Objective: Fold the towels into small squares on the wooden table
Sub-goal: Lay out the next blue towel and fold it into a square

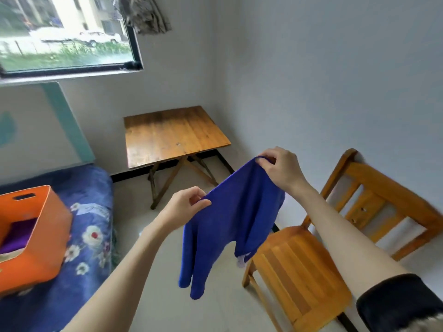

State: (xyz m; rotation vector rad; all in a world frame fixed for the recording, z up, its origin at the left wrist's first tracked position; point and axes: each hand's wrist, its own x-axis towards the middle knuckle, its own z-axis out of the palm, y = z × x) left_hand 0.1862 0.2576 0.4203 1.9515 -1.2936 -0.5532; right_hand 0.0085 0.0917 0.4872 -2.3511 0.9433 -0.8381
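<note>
A person stands in the corner of the room with both arms out, holding a blue towel (pixel 230 221) up in the air. The left hand (pixel 185 207) pinches one top corner between thumb and curled fingers; the right hand (pixel 281 170) pinches the other top edge, held higher and farther out. The cloth sags between the two grips and hangs down in loose folds, with a small pale tag showing near its lower right edge. It touches nothing but the hands.

The wooden table (pixel 175 135) stands well beyond the towel, pushed into the corner against the wall, on crossed folding legs. A wooden chair (pixel 311 267) sits just to the right, below the raised right arm. To the left, an orange box (pixel 36 236) rests on a bed with a blue flowered cover (pixel 91 224); purple cloth (pixel 16 236) shows inside the box. A window (pixel 67 32) is up on the left wall.
</note>
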